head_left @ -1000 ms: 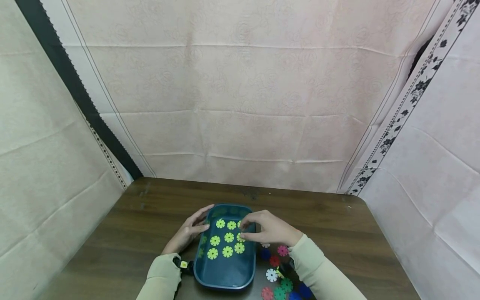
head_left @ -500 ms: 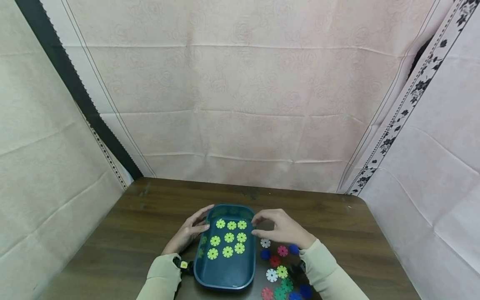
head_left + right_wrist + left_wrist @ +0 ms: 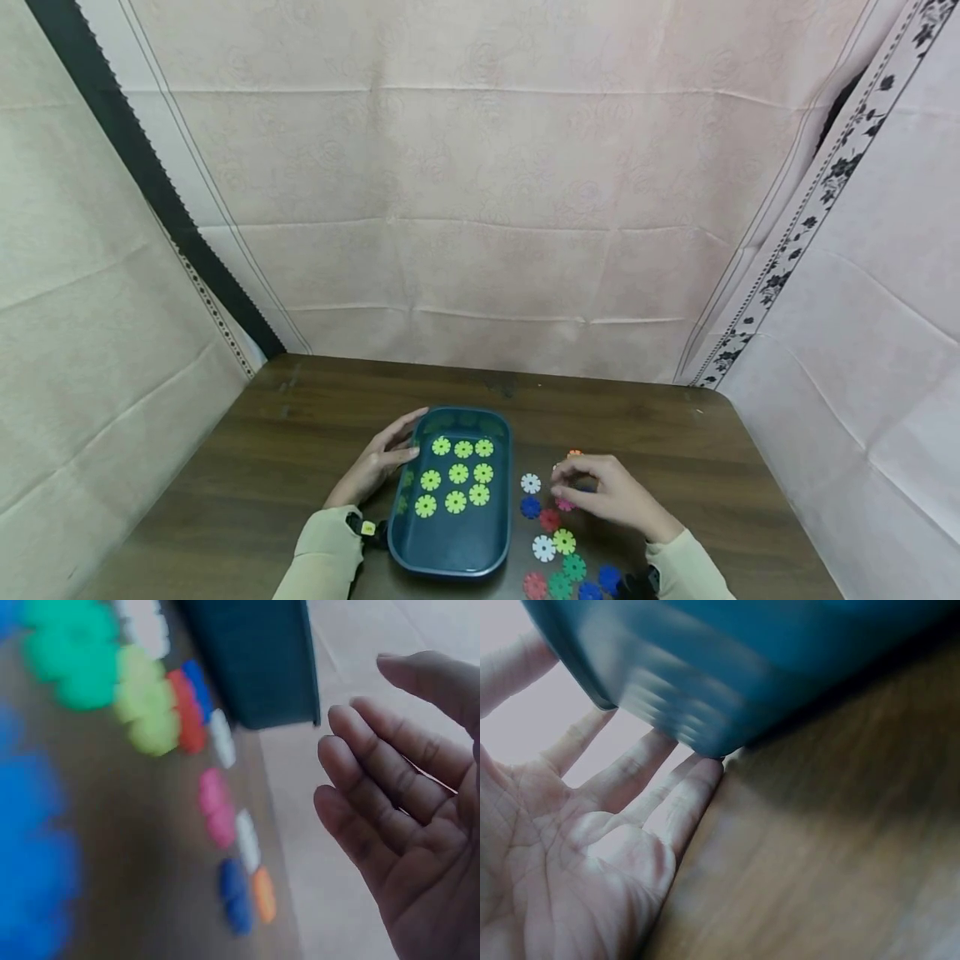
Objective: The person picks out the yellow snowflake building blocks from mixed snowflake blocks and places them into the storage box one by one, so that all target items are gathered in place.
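A dark blue-green tray (image 3: 450,546) stands on the table with rows of yellow-green notched plastic discs (image 3: 458,474) inside. My left hand (image 3: 380,458) rests against its left side, thumb at the rim; the left wrist view has straight, spread fingers (image 3: 630,769) touching the outer wall. To the tray's right, my right hand (image 3: 611,496) is over a pink disc (image 3: 564,504) and a dark blue disc (image 3: 236,896), both partly hidden by it in the head view. Its fingers are loosely bent with nothing between them, and the right wrist view has its palm apart from the discs.
Loose discs lie right of the tray: white (image 3: 543,548), red (image 3: 550,521), yellow-green (image 3: 564,542), green (image 3: 573,567), blue (image 3: 609,578) and others. An orange disc (image 3: 574,453) lies beyond the right hand. Pale cloth (image 3: 487,208) hangs behind the wooden table (image 3: 330,392).
My right hand has left the upper right of the tray and moved right over the loose discs, revealing the right-hand yellow-green discs. The left hand and tray have stayed put.
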`<state>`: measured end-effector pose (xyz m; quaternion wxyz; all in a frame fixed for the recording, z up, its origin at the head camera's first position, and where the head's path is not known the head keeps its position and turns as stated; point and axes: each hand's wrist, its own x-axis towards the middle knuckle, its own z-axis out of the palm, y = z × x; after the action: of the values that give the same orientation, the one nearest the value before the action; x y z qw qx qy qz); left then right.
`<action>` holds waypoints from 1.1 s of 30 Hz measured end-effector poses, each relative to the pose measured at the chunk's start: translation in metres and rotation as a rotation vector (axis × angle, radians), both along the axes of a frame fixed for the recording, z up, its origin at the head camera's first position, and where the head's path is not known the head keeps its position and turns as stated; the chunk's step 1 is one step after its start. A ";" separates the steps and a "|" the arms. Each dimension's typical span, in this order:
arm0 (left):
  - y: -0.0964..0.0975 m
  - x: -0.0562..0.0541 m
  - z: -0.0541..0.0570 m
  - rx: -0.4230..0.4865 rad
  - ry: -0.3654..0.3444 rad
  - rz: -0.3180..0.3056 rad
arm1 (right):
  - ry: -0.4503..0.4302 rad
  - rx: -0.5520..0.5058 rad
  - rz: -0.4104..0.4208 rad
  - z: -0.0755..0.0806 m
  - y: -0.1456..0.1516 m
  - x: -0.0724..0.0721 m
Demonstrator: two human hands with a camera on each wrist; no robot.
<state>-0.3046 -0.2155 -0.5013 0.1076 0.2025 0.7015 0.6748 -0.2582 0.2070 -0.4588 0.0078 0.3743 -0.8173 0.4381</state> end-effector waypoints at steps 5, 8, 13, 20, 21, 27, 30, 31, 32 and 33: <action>-0.002 0.000 -0.003 -0.005 0.014 0.002 | -0.033 -0.031 -0.010 -0.026 0.015 0.021; -0.003 0.000 -0.004 -0.005 0.020 -0.002 | -0.029 -0.044 -0.008 -0.038 0.021 0.031; -0.002 0.000 -0.004 0.007 0.024 -0.017 | 0.029 -0.045 -0.034 -0.049 0.026 0.038; 0.000 -0.001 -0.003 0.010 0.019 -0.021 | 0.118 0.040 -0.068 -0.054 0.024 0.038; 0.000 -0.002 -0.003 0.013 0.022 -0.025 | 0.119 0.050 -0.072 -0.055 0.023 0.038; -0.002 -0.002 -0.003 0.026 0.027 -0.042 | 0.128 0.055 -0.058 -0.054 0.018 0.040; -0.001 -0.001 -0.002 0.025 0.018 -0.033 | 0.139 0.050 -0.048 -0.054 0.016 0.040; -0.001 -0.001 -0.002 0.023 0.014 -0.028 | 0.140 0.051 -0.048 -0.054 0.016 0.040; 0.000 -0.001 -0.001 0.023 0.010 -0.025 | 0.141 0.051 -0.047 -0.054 0.016 0.040; 0.000 0.000 -0.001 0.023 0.007 -0.021 | 0.140 0.053 -0.047 -0.054 0.016 0.040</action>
<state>-0.3051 -0.2154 -0.5023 0.1100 0.2131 0.6919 0.6810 -0.2178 0.2234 -0.5131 0.0651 0.3846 -0.8346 0.3889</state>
